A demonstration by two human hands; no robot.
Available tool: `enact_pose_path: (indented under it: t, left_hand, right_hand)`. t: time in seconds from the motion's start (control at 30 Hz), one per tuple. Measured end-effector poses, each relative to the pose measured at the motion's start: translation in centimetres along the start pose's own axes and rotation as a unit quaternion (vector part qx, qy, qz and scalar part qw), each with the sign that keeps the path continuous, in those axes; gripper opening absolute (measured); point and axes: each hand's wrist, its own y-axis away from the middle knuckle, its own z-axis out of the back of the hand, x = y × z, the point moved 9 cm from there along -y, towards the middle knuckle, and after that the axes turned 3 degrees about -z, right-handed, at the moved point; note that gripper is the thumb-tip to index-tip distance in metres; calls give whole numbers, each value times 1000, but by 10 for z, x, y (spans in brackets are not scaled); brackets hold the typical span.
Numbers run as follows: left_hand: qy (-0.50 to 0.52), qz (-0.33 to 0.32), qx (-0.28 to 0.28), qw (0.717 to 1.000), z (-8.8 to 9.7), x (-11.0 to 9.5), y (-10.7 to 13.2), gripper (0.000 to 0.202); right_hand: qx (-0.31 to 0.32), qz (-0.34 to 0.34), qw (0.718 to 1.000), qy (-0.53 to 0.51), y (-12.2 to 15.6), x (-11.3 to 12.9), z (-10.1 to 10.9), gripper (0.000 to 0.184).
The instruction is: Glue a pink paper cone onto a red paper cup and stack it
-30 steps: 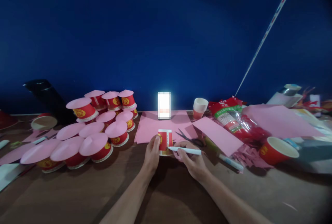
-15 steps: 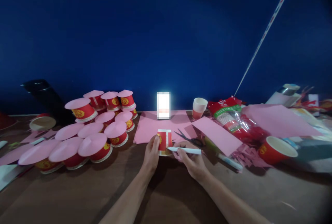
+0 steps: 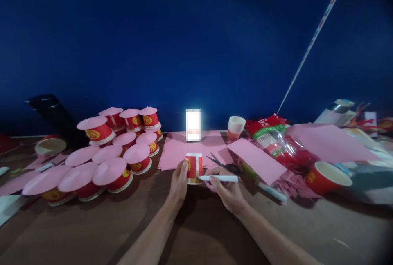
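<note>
White marker (image 3: 225, 178) dipped slightly, right fingers (image 3: 216, 184) pinching it, left fingers (image 3: 184, 168) holding red cup (image 3: 192, 170)

From where I stand, two bare forearms reach in from the bottom edge of the frame, the left forearm (image 3: 157, 232) slanting up and right, the right forearm (image 3: 263, 232) up and left. The left hand (image 3: 178, 183), just below centre, is upright in a closed grip, thumb up, its other fingers mostly hidden. A little to its right, the right hand (image 3: 229, 189) bends inward in a pinch, thumb foremost, the two hands near but apart.
</note>
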Motion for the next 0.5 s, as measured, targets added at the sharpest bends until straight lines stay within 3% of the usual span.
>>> enact_pose_path:
  t: [0.5]
  left_hand:
    - [14,11,-7,1000,0,1,0,36]
  right_hand:
    - [-20,10,1000,3,1,-2,3,21]
